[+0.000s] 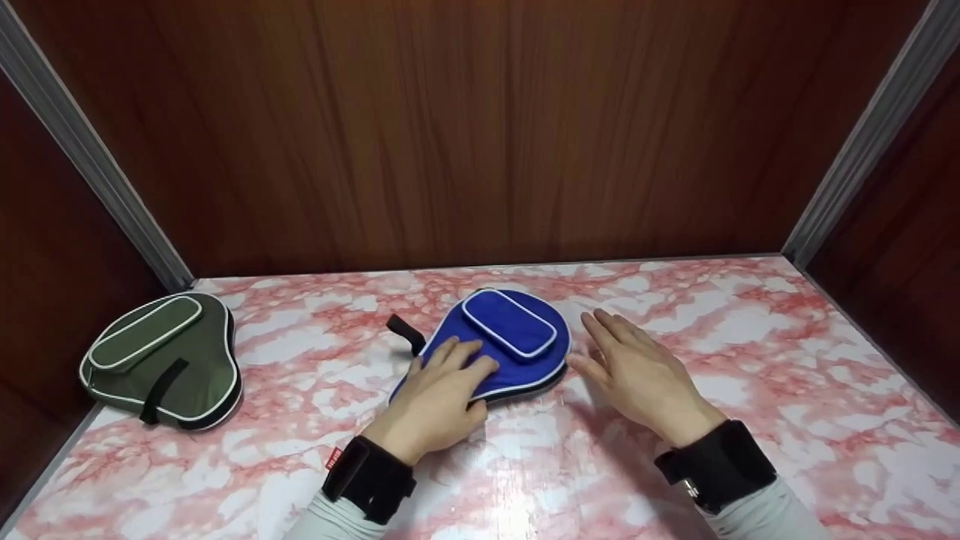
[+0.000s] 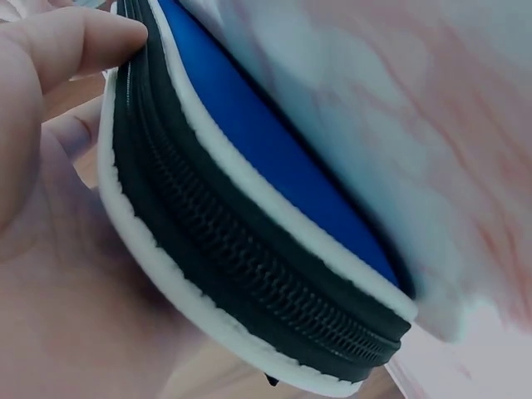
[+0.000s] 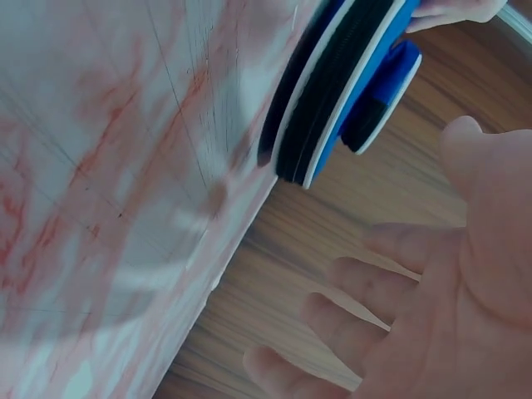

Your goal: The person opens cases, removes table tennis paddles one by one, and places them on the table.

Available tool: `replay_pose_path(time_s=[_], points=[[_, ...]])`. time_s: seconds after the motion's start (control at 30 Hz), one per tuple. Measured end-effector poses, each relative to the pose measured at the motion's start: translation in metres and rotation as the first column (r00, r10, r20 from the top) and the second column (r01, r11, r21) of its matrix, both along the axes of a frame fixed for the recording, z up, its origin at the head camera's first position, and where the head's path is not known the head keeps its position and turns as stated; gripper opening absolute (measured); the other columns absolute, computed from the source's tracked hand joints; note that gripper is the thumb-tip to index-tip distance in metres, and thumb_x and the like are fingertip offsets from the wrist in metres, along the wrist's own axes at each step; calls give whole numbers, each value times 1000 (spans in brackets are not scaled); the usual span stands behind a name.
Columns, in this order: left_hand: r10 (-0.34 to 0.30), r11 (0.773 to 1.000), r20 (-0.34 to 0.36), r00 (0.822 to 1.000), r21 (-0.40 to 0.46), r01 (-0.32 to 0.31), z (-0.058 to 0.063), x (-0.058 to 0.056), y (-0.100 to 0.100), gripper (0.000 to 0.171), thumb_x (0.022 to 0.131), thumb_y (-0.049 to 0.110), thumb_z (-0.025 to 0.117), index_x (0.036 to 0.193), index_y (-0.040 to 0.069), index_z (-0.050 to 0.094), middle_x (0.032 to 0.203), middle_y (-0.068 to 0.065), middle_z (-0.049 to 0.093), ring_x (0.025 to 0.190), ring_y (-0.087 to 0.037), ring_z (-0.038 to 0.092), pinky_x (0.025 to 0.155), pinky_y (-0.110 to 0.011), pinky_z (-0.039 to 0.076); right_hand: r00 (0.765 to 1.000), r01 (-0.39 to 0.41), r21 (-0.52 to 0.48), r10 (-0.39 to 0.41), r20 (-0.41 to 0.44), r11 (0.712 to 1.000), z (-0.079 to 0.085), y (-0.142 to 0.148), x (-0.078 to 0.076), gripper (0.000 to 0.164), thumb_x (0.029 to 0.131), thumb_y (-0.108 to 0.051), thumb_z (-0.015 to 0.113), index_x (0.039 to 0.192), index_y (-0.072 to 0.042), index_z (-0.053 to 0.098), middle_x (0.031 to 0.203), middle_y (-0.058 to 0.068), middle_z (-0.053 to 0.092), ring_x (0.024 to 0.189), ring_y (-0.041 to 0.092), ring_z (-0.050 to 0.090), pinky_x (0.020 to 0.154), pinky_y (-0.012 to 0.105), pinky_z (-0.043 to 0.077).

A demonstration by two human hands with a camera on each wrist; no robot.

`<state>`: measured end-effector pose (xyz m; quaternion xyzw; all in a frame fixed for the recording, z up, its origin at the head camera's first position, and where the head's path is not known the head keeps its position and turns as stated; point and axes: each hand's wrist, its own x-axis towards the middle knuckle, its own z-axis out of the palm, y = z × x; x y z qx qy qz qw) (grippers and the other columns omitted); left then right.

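A blue table tennis paddle case (image 1: 517, 371) with white piping and a raised pocket lies flat in the middle of the table. My left hand (image 1: 439, 401) rests on its narrower end, fingers spread over the fabric. Close up in the left wrist view, the thumb touches the black edge of the case, where the zipper (image 2: 249, 258) runs. To the right of the case's rounded end is my right hand (image 1: 645, 379), its fingers extended and holding nothing. The right wrist view shows a gap between that hand and the case.
A green paddle case (image 1: 202, 375) of similar shape, with a black strap, lies at the table's left side. Another black strap (image 1: 406, 334) sticks out from the blue case. Wooden panels (image 1: 495, 135) enclose the red-and-white marbled table (image 1: 315, 450) at the back and sides.
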<state>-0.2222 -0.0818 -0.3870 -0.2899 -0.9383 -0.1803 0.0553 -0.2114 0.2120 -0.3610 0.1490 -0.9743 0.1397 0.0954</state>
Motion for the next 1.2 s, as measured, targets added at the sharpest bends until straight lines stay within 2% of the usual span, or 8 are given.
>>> replay_pose_path(time_s=[0.13, 0.33, 0.53, 0.77, 1.0, 1.1, 1.2], points=[[-30, 1000, -17, 999, -9, 30, -4, 4, 5, 49, 97, 19, 69, 145, 18, 68, 165, -17, 52, 155, -51, 41, 113, -83, 33, 999, -17, -20, 18, 31, 1000, -3, 0, -1, 78, 113, -57, 53, 169, -4, 43, 173, 23, 40, 159, 47, 37, 121, 68, 36], [-72, 997, 16, 997, -33, 73, -8, 7, 11, 51, 98, 23, 70, 149, 22, 67, 169, -11, 48, 159, -44, 37, 115, -82, 32, 998, -47, -10, 47, 48, 999, -2, 0, -3, 75, 113, -54, 57, 167, -3, 45, 170, 25, 43, 157, 49, 40, 121, 68, 37], [-115, 993, 25, 993, -30, 116, -7, 11, 10, 48, 97, 21, 70, 145, 23, 69, 169, -9, 49, 160, -43, 36, 118, -80, 30, 997, -74, 11, 73, 39, 997, -4, -1, -6, 74, 113, -55, 56, 167, -5, 47, 168, 25, 46, 155, 49, 42, 121, 67, 37], [-177, 983, 54, 983, -34, 179, -3, 11, 9, 53, 92, 16, 68, 144, 21, 69, 169, -7, 49, 162, -41, 35, 121, -77, 28, 992, -105, -26, 107, 69, 994, -13, 5, -5, 74, 113, -55, 57, 168, -7, 45, 169, 23, 46, 157, 47, 41, 120, 67, 38], [-177, 980, 88, 980, -75, 183, 2, 11, 10, 53, 91, 14, 68, 143, 24, 69, 170, -1, 48, 164, -36, 31, 123, -76, 26, 981, -183, -83, 187, 54, 980, -23, 12, 1, 71, 114, -54, 55, 167, -7, 48, 167, 20, 49, 157, 46, 40, 122, 66, 35], [-173, 980, 64, 983, -84, 179, 4, 12, 9, 51, 90, 11, 68, 139, 24, 70, 168, -2, 51, 162, -38, 34, 123, -75, 27, 980, -189, -79, 193, 42, 979, -26, 11, 7, 71, 114, -52, 55, 167, -6, 47, 167, 20, 50, 157, 47, 40, 123, 66, 34], [-167, 980, 41, 985, -98, 171, 5, 11, 7, 48, 89, 8, 68, 135, 23, 71, 167, -3, 53, 161, -39, 37, 123, -74, 28, 980, -197, -62, 198, 14, 979, -27, 8, 14, 71, 113, -51, 59, 166, -6, 48, 164, 20, 52, 155, 45, 44, 121, 64, 38]])
